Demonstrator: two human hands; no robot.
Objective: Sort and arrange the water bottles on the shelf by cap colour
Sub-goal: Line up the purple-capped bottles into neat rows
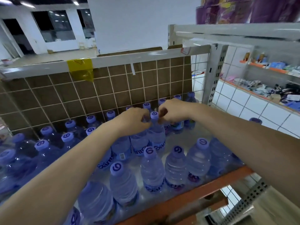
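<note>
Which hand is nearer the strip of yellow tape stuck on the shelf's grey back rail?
Left. The left hand reaches among the bottle tops below and right of the yellow tape; the right hand is farther right.

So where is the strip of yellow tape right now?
In the head view, the yellow tape is wrapped over the shelf's grey top rail, upper left of centre, above the brown cardboard backing behind the bottles.

Cool, bluish indoor light falls evenly from ceiling strip lights (27, 4), which streak at the upper left. Shadows are soft and weak. A pale glare lies along the shelf rail (155, 54). The wide lens bends straight lines near the edges, and the purple packs (243, 10) at upper right are blurred.
</note>
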